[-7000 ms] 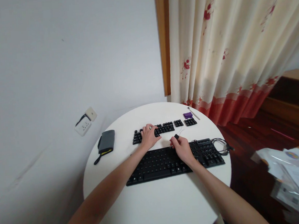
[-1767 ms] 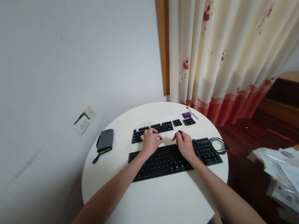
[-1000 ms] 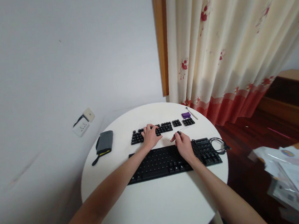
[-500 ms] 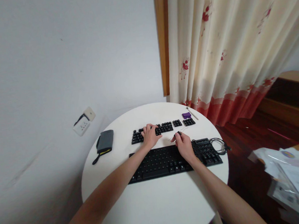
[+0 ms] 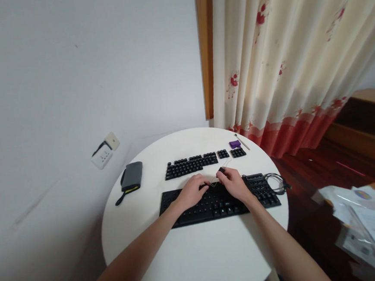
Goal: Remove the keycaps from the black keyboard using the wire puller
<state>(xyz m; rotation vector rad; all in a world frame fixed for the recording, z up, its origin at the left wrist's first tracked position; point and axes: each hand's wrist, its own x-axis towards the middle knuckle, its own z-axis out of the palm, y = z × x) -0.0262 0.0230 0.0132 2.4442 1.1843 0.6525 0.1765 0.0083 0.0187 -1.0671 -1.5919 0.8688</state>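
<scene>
Table [image 5: 212,251] (round, white) stands by wall [image 5: 72,80] and curtain [image 5: 282,63]. One keyboard [image 5: 217,205] spans its middle toward the right edge; keycaps [image 5: 189,166] lie behind. One pouch [image 5: 133,176]: left edge. One cloth [image 5: 235,144], one brush [image 5: 243,142]: rear right edge. Right hand [image 5: 234,184] pinches one puller [image 5: 221,170]; left hand [image 5: 193,191] curls, grip unclear.
</scene>
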